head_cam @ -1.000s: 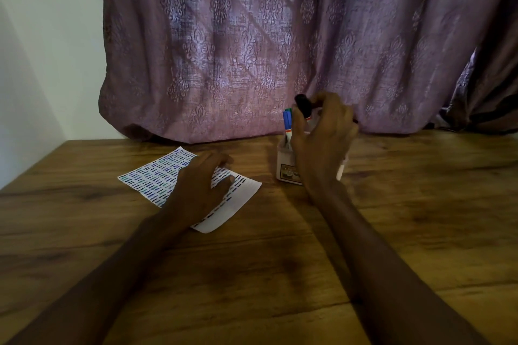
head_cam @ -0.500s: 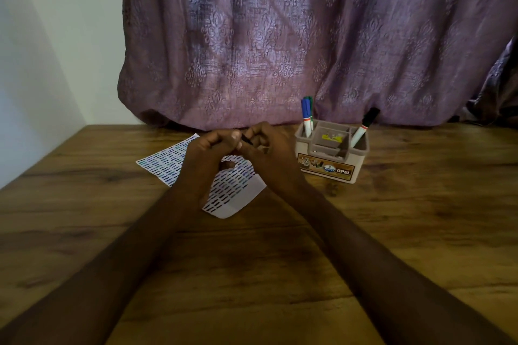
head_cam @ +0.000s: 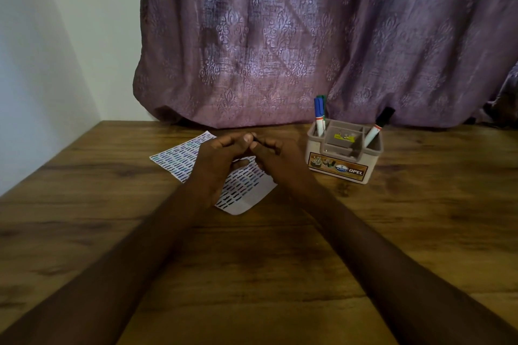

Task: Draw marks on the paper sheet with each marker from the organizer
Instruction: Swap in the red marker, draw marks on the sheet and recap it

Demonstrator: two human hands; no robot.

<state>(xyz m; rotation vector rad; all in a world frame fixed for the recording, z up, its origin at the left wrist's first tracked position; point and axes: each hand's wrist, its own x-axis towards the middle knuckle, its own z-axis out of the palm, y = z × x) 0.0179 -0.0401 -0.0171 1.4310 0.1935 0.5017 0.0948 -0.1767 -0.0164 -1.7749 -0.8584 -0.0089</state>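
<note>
A white paper sheet point(head_cam: 179, 157) covered with rows of short coloured dashes lies on the wooden table. My left hand point(head_cam: 221, 159) and my right hand point(head_cam: 280, 159) meet just above it, fingers closed together on a marker point(head_cam: 257, 140). Only a thin dark bit of that marker shows between the fingertips. To the right stands the beige organizer point(head_cam: 342, 171). It holds a blue-capped marker point(head_cam: 319, 112) and a green-capped marker point(head_cam: 323, 98) in its left slot, and a black-capped marker point(head_cam: 379, 126) leaning in its right slot.
A purple patterned curtain point(head_cam: 280, 50) hangs along the table's far edge, right behind the organizer. A pale wall point(head_cam: 42, 64) borders the table on the left. Bare wood point(head_cam: 252, 274) stretches between my forearms toward me.
My right hand left the organizer with a marker and came left over the paper. My left hand lifted off the sheet and joined it. Since half a second ago the hands have barely moved.
</note>
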